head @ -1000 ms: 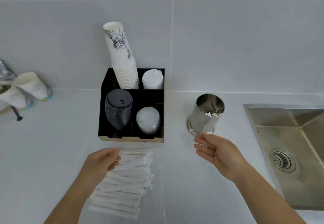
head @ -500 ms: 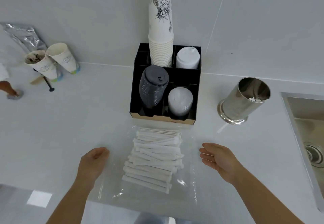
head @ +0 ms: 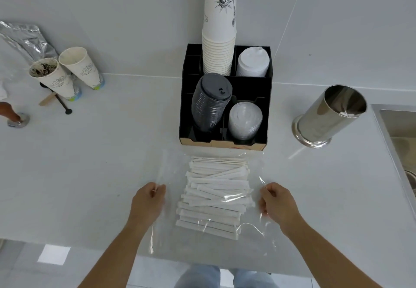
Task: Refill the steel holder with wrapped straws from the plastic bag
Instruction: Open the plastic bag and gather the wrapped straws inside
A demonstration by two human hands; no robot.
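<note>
The steel holder (head: 329, 116) stands on the pale grey counter (head: 101, 164) at the right, just beside the sink (head: 398, 127), with only a few white scraps visible inside. Nearer the person, the clear plastic bag (head: 171, 227) lies flat on the counter, and the wrapped straws (head: 216, 197) are stacked crosswise within it. The left hand (head: 148, 204) pinches the bag's left edge; the right hand (head: 276, 204) pinches its right edge. Behind the bag sits a black organizer (head: 245, 89) holding stacked paper cups (head: 219, 40) and lids. Far left, two used cups (head: 67, 73) stand before a foil pouch (head: 24, 37). White tiled wall (head: 135, 17) backs the counter.
</note>
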